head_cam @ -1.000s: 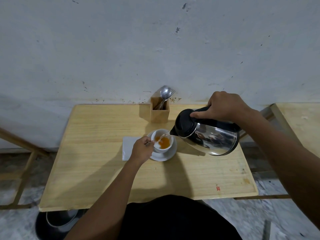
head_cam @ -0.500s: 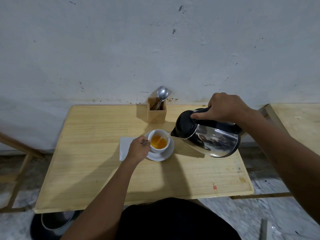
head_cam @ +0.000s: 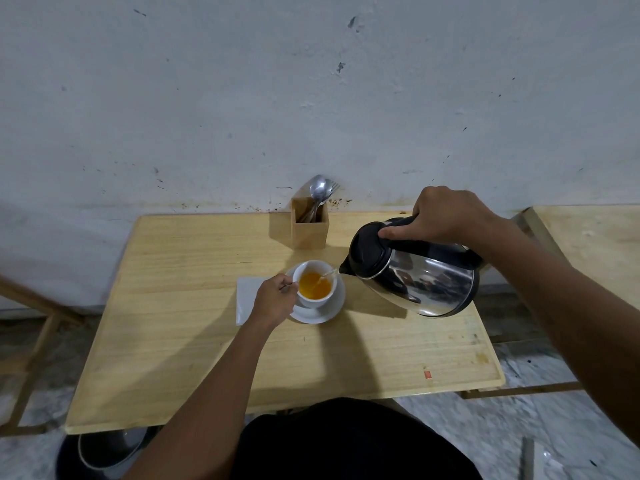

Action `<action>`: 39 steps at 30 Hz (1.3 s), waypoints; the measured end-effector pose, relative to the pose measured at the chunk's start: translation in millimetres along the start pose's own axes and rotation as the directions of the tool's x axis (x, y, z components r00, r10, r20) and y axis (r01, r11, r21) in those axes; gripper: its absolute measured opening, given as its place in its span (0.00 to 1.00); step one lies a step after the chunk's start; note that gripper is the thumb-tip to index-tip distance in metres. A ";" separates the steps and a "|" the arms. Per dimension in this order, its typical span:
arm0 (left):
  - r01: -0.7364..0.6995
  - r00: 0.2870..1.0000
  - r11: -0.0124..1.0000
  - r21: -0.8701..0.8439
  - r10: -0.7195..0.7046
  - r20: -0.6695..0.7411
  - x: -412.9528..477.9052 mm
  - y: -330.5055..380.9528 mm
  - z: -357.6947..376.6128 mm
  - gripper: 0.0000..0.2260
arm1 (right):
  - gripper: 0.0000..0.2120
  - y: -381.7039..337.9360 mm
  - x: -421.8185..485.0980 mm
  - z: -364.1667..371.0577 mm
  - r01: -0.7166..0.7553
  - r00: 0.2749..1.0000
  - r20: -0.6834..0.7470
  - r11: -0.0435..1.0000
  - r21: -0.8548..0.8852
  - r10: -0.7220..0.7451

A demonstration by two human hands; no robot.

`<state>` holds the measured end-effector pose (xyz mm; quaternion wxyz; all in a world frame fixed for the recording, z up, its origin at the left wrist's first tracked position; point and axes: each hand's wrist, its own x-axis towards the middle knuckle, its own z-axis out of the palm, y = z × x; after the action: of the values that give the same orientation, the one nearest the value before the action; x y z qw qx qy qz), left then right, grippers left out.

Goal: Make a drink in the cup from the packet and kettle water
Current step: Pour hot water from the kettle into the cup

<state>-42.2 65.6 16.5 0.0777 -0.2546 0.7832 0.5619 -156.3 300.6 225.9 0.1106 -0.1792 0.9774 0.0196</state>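
Observation:
A white cup [head_cam: 316, 301] stands on a white saucer [head_cam: 332, 311] in the middle of the wooden table [head_cam: 173, 323]. Orange liquid fills the cup. My left hand [head_cam: 275, 299] grips the cup at its left side, handle hidden under the fingers. My right hand [head_cam: 446, 216] is closed on the black handle of a steel kettle [head_cam: 426, 282], which is tilted left. A thin stream runs from its spout into the cup. No packet is visible.
A white napkin [head_cam: 246, 292] lies left of the saucer, partly under my left hand. A wooden holder with spoons and a fork [head_cam: 309, 227] stands at the back by the wall. Another table [head_cam: 595, 244] is at the right. A bin [head_cam: 104, 452] sits below left.
The orange liquid in the cup has risen while the kettle keeps pouring. Both hands hold their places; the camera view has shifted slightly.

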 end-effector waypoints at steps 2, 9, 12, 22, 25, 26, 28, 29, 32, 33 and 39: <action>-0.005 1.000 1.000 0.005 0.005 -0.001 -0.6 -0.1 0.0 0.05 | 0.37 0.2 -0.1 -0.4 -0.003 1.000 0.004 1.000 -0.004 0.003; -0.013 1.000 1.000 0.011 0.013 0.000 -0.5 0.4 -0.5 0.06 | 0.37 0.4 0.4 -3.1 0.001 1.000 0.008 1.000 -0.028 -0.001; -0.016 1.000 1.000 0.021 0.016 -0.003 -1.7 1.1 -0.1 0.05 | 0.37 0.8 0.3 -4.9 0.008 1.000 0.003 1.000 -0.029 -0.008; 0.000 1.000 1.000 0.016 0.000 -0.001 -1.6 2.2 -1.0 0.06 | 0.37 -1.0 3.2 -8.4 0.042 0.999 0.005 0.998 -0.037 -0.042; -0.005 1.000 1.000 0.018 0.006 -0.005 -1.5 2.6 -0.5 0.06 | 0.36 -1.1 4.2 -9.0 0.052 0.999 0.002 0.998 -0.038 -0.052; -0.007 1.000 1.000 0.019 0.007 -0.008 -1.5 2.6 -0.2 0.06 | 0.36 -1.0 4.5 -9.3 0.053 0.999 0.001 0.998 -0.039 -0.053; -0.010 1.000 1.000 0.016 0.010 -0.008 -1.7 2.6 0.1 0.06 | 0.36 -0.8 5.0 -10.0 0.052 0.999 0.004 0.998 -0.041 -0.051; -0.011 1.000 1.000 0.013 0.011 -0.008 -1.6 2.5 0.2 0.06 | 0.36 -0.7 5.2 -10.1 0.050 0.999 0.007 0.998 -0.042 -0.050; -0.005 1.000 1.000 0.006 0.005 -0.013 -1.1 2.0 0.7 0.07 | 0.36 0.2 6.4 -9.4 0.053 0.999 0.009 0.998 -0.040 -0.052; -0.006 1.000 1.000 0.005 0.006 -0.016 -1.0 1.9 0.9 0.07 | 0.36 0.5 6.9 -9.2 0.054 0.999 0.007 0.998 -0.040 -0.053; -0.006 1.000 1.000 0.002 0.006 -0.010 0.1 0.2 0.6 0.05 | 0.36 0.9 7.8 -9.7 0.053 0.999 0.004 0.998 -0.040 -0.053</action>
<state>-42.5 66.1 16.5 0.0723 -0.2552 0.7849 0.5600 -165.8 298.0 233.6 0.1090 -0.2071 0.9715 0.0364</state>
